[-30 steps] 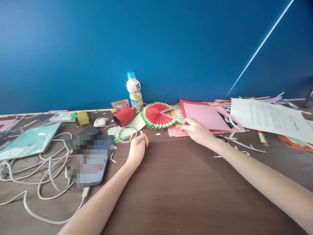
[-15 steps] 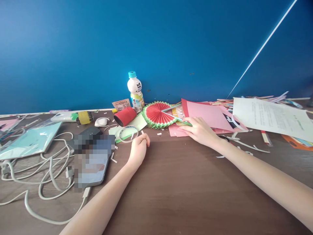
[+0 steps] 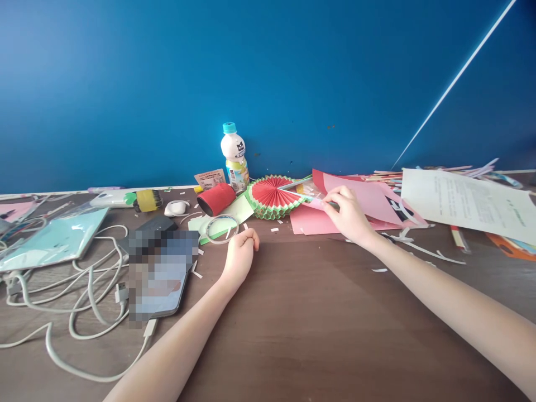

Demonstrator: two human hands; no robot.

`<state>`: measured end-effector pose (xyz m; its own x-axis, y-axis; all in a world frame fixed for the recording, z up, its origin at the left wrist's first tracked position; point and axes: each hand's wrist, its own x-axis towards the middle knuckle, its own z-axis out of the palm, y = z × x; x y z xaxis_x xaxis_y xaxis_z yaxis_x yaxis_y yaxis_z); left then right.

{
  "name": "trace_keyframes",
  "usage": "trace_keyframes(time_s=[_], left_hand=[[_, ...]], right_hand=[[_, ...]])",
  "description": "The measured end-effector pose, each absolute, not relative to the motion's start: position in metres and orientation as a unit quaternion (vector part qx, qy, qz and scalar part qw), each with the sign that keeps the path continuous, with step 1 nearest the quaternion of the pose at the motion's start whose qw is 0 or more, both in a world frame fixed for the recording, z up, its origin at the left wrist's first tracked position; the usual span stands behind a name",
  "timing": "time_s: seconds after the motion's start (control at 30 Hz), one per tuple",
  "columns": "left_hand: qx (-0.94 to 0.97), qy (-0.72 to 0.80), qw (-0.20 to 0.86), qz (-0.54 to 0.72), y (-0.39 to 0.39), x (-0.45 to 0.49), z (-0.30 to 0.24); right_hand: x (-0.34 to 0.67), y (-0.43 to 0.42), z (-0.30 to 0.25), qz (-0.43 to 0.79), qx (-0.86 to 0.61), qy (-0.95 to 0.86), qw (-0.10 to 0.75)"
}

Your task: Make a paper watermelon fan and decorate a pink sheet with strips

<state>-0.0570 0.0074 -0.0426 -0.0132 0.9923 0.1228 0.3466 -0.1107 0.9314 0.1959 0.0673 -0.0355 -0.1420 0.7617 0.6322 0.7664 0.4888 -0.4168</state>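
Right hand: thumb and fingertips pinched shut on the near end of the green stick. A second ago the fingers only lay on that end, low on the paper. Now the hand has come up and shifted right and slightly far, with the stick end in it. I read that as touch turned into grip; the stick looks to be leaving the paper, though I can't confirm clearance from this angle.

Left hand: loose fist, knuckles down, nothing visible in it. No real move over the last second.

Around them:
- counter: bare brown wood in front of both arms.
- white sheet: far right, well apart from the hand.
- pink paper: directly under and behind the right hand.
- phone: left of the left hand, near it.
- paper fan: watermelon pleats, flat at the far edge, same spot as before. The stick runs out from its centre.
- bottle: upright, just beyond the fan's left side.
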Motion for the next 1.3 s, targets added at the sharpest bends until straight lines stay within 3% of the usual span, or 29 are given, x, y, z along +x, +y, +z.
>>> trace_keyframes(time_s=[0.17,0.37,1.03,1.3], left_hand=[[0.602,0.557,0.365,0.440,0.008,-0.058,-0.044],[0.604,0.555,0.366,0.439,0.007,-0.058,-0.044],[0.604,0.555,0.367,0.438,0.006,-0.057,-0.042],[0.601,0.559,0.367,0.437,0.006,-0.056,-0.042]], right_hand=[[0.194,0.064,-0.025,-0.072,-0.510,-0.742,0.429],[0.194,0.057,-0.019,-0.179,-0.509,-0.768,0.346],[0.192,0.052,-0.013,-0.075,-0.591,-0.762,0.255],[0.195,0.043,0.010,0.001,-0.609,-0.751,0.256]])
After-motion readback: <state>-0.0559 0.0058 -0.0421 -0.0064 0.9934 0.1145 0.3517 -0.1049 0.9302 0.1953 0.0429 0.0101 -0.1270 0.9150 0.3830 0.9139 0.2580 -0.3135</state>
